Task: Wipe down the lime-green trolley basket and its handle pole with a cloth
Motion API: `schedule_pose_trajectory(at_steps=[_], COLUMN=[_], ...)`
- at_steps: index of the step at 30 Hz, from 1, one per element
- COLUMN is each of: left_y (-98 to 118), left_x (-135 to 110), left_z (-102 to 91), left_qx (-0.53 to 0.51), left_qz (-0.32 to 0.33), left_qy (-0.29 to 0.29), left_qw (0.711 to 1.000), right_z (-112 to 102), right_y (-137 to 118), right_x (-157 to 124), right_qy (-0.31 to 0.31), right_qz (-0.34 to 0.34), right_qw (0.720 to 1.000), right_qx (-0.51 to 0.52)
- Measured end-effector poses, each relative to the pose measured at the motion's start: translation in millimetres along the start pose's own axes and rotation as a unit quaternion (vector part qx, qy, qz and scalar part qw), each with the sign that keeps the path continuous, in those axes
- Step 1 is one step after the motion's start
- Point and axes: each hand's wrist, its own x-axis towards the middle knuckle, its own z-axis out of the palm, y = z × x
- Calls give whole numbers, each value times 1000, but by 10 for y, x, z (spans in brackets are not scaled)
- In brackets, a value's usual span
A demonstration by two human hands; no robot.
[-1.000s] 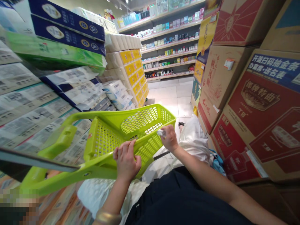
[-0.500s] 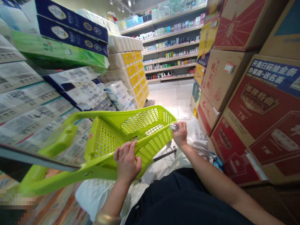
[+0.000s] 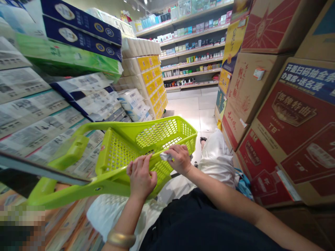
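A lime-green plastic shopping cart (image 3: 123, 148) stands in front of me, its handle towards the left and its basket, with perforated walls, reaching right. My left hand (image 3: 141, 174) is closed over the near rim of the basket, fingers curled across the edge. Farther right along that same rim is my right hand (image 3: 180, 158), closed on a crumpled white cloth or tissue (image 3: 165, 157) that lies against the rim. Whether it is cloth or paper I cannot tell.
Stacked tissue packs (image 3: 83, 59) rise on the left, with yellow-and-white packs (image 3: 150, 80) behind. Cardboard cartons (image 3: 293, 111) form a wall on the right. Shelves of small boxes and bottles (image 3: 193, 45) stand across the back, beyond a tiled floor (image 3: 187, 106).
My right hand has slid left along the near rim with the white cloth or tissue, closer to my left hand. The left hand keeps its place on the rim.
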Motion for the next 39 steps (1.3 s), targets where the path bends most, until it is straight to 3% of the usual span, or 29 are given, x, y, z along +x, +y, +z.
schedule_pose_trajectory(at_steps=[2,5,8,11,16,21,23,25,28,31,33,35,37,39], left_y=[2,15,29,31,-1,-57,-72,-77,-69,-49,-36,-28,-26,-25], left_x=[2,9,16,17,15,-2,-21,-43,-70,-79,-78,-75,-72,-72], left_z=[-12,-16,-4,11,30,31,26,22,19,18,19,24,32,37], left_qx=[-3,-11,-15,-16,-17,-10,-8,-4,3,-1,-9,-20,-30,-35], left_qz=[-2,-4,-8,-13,-22,-15,-12,-18,-29,-40,-46,-49,-51,-53], left_qy=[1,0,4,3,-8,8,16,26,34,21,14,10,7,4], left_qw=[1000,1000,1000,1000,1000,1000,1000,1000,999,999,999,999,998,998], right_z=[-109,-247,-248,-95,207,196,100,-1,-85,-86,-75,-69,-55,-23], right_y=[262,632,739,516,-132,-426,-411,-355,-246,-153,-116,-111,-136,-178], right_x=[-26,-39,-24,-18,5,114,150,176,205,249,288,324,341,331], right_qy=[28,78,110,99,20,-9,25,65,77,77,92,90,46,-24], right_qz=[45,170,224,189,71,-27,8,89,219,283,263,201,113,30], right_qw=[998,980,965,976,997,993,985,964,907,862,878,926,972,991], right_qx=[-19,-69,-76,-39,25,114,173,241,351,414,389,307,203,129])
